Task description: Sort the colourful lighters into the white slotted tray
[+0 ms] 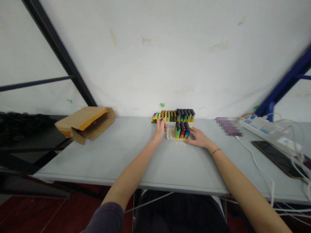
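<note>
A pale tray with round holes lies on the table, its right part filled with upright lighters that have black tops and bright bodies. My left hand is closed in a pinch just beyond the tray's left end; a small dark tip shows at the fingers, but what they hold is too small to make out. Fingers apart, my right hand rests flat at the tray's right end, thumb by its front edge. Behind the tray stand more black-topped lighters and a yellow-topped group. Several colourful lighters lie at that row's left end.
An opened brown cardboard box sits on the table's left side. To the right are a blurred-out purple item, a white power strip, a black phone and loose white cables. A wall rises behind the table.
</note>
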Demonstrator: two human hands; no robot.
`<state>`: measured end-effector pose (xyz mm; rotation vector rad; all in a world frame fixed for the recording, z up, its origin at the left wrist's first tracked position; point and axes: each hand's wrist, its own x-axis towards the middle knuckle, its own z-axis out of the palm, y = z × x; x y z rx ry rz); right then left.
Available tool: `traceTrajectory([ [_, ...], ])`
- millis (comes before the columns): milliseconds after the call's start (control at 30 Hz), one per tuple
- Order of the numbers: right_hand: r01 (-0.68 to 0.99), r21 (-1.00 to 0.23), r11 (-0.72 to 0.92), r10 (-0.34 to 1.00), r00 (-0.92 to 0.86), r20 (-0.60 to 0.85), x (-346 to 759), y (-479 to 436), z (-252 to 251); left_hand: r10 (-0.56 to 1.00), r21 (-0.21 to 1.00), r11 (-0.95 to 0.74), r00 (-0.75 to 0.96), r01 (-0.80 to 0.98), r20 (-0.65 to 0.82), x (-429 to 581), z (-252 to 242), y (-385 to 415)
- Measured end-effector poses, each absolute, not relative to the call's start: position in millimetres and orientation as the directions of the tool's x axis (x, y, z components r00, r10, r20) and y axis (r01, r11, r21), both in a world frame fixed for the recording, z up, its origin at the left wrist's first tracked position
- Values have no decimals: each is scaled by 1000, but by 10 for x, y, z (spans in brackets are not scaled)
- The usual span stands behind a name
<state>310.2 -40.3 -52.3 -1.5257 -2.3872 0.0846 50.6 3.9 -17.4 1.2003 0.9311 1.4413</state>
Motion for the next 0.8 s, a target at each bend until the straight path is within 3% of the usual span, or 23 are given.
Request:
traceTrajectory([
  [100,872,-221,437,892,-391,225,3092,-412,-508,933,933,-359,7,-25,359,495,-250,53],
  [200,874,-225,431,896,-385,222,3082,-418,-503,840,823,-536,27,190,541,458,-274,71],
  [267,875,-226,428,897,-380,224,3079,-419,-506,805,766,-583,70,271,589,434,-277,90],
  [467,873,-223,434,894,-388,222,3090,-409,-514,817,751,-576,239,324,524,404,-325,113],
  [800,885,-200,421,898,-375,231,3084,-407,-538,794,676,-607,332,418,509,392,-275,27],
])
